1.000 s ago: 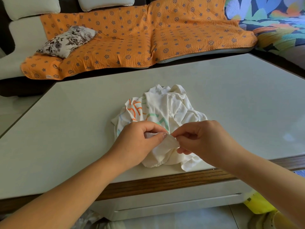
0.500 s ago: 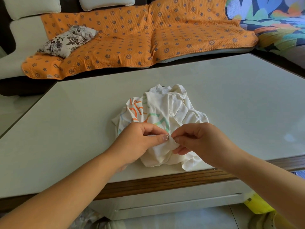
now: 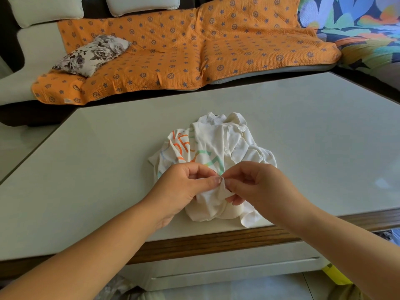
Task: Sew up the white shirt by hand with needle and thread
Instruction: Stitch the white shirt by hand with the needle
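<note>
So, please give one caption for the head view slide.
Both hands pinch a fold of the crumpled white shirt on the table.

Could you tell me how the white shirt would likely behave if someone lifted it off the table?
The shirt lies crumpled in soft folds, so it would probably droop limply and unfold. It looks thin, so likely light. On the smooth table, it might slide easily if pushed.

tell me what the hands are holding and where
Both pinch one small fold of the white shirt at its near edge: left hand and right hand, fingertips almost meeting. A needle can't be made out for certain.
</note>
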Motion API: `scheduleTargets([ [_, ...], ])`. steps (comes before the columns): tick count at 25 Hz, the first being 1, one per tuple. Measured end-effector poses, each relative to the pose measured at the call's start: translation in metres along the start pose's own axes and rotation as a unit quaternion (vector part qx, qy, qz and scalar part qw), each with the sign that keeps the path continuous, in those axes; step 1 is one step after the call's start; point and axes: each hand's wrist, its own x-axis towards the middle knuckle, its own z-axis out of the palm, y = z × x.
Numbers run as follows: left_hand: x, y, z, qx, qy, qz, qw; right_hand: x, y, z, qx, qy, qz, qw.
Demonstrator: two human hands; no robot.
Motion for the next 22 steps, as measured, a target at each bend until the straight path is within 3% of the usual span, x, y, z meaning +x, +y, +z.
scheduleTargets([
  [6,-0.001,0.0,0.004,0.004,0.001,-0.019,1.0,-0.003,-0.003,0.003,-0.011,0.016,-0.035,0.999],
  [10,-0.001,0.003,0.005,-0.002,-0.004,-0.029,1.0,0.003,-0.004,-0.003,0.007,0.094,-0.048,0.994],
  [13,-0.001,0.002,0.004,-0.015,0.0,-0.03,0.999,0.011,-0.009,-0.015,0.191,0.078,0.002,0.978],
  [15,-0.001,0.001,0.004,-0.014,-0.004,-0.029,0.999,0.016,-0.011,-0.021,0.353,0.053,0.051,0.933],
  [17,0.0,0.002,0.005,-0.007,-0.008,-0.03,1.0,0.021,-0.01,-0.027,0.435,0.061,0.073,0.895],
  [19,0.0,0.003,0.004,-0.001,-0.008,-0.032,0.999,0.027,-0.005,-0.034,0.454,0.086,0.065,0.884],
  [22,-0.001,0.003,0.004,0.002,-0.01,-0.038,0.999,0.037,0.002,-0.045,0.372,0.166,0.038,0.913],
])
